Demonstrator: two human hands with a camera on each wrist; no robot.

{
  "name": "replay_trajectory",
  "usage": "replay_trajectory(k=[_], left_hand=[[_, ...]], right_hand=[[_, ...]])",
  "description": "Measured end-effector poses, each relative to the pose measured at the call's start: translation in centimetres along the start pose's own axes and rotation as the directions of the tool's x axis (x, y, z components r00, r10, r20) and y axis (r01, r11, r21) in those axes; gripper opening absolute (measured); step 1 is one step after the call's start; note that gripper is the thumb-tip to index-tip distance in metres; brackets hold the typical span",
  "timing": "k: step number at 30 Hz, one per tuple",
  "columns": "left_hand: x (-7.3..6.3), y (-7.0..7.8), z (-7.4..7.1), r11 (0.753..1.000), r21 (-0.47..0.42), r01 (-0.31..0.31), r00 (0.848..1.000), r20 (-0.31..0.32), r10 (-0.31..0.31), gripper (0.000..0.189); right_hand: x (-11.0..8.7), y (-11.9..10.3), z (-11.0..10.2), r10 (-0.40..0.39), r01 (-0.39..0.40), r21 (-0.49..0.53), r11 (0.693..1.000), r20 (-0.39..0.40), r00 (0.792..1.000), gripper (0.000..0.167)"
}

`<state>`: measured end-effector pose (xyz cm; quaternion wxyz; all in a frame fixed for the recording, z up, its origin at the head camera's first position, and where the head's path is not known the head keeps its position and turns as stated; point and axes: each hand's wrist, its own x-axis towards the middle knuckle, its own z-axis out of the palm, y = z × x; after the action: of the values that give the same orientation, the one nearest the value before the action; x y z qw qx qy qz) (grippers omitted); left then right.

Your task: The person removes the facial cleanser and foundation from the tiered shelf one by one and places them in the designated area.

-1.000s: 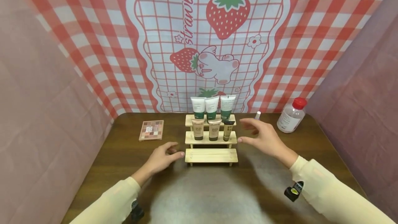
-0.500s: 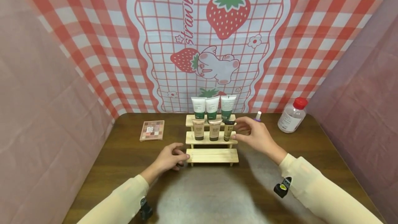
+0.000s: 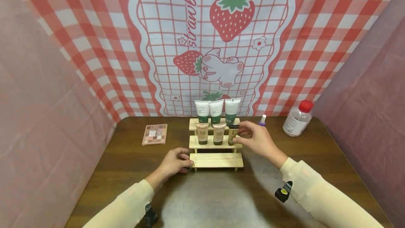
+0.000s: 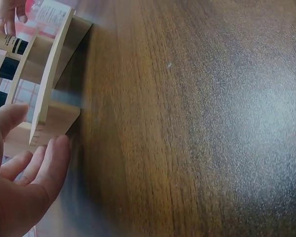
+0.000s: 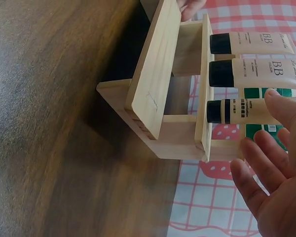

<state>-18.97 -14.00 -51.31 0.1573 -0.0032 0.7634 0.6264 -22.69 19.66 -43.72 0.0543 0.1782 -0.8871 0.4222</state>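
A three-tier wooden display stand (image 3: 216, 160) stands mid-table, its lowest tier bare. Two beige BB cream tubes (image 3: 202, 134) and a slim gold tube with a black cap (image 5: 242, 111) stand on the middle tier. White and green tubes (image 3: 216, 112) line the top tier. My right hand (image 3: 257, 139) pinches the gold tube, thumb in front and fingers behind its far side; the tube is still upright on its tier. At the left end of the lowest tier, my left hand (image 3: 174, 163) holds the stand, thumb over the board's end and fingers beside the leg (image 4: 64, 118).
An eyeshadow palette (image 3: 154, 134) lies on the table to the left. At back right stands a clear bottle with a red cap (image 3: 297, 119). A small white-capped, purple item (image 3: 262, 120) shows behind my right hand. A strawberry-print cloth (image 3: 221, 45) hangs behind.
My right hand has moved left from beside the stand and taken hold of the gold tube. My left hand has moved right, onto the end of the lowest tier.
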Motion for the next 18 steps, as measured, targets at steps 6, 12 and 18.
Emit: replay_trajectory(k=[6, 12, 18], left_hand=[[-0.17, 0.14, 0.32, 1.000, 0.000, 0.002, 1.000, -0.010, -0.002, 0.053], [-0.22, 0.24, 0.56, 1.000, -0.012, -0.003, 1.000, -0.013, 0.003, 0.055], [-0.19, 0.07, 0.70, 1.000, -0.005, -0.013, 1.000, -0.026, 0.013, 0.054]], right_hand=[[0.13, -0.34, 0.43, 0.017, -0.017, 0.022, 1.000, -0.005, 1.000, 0.043], [0.29, -0.48, 0.72, 0.026, -0.026, 0.002, 1.000, -0.009, 1.000, 0.027], [0.34, -0.25, 0.80, 0.012, -0.013, -0.023, 1.000, -0.016, 1.000, 0.022]])
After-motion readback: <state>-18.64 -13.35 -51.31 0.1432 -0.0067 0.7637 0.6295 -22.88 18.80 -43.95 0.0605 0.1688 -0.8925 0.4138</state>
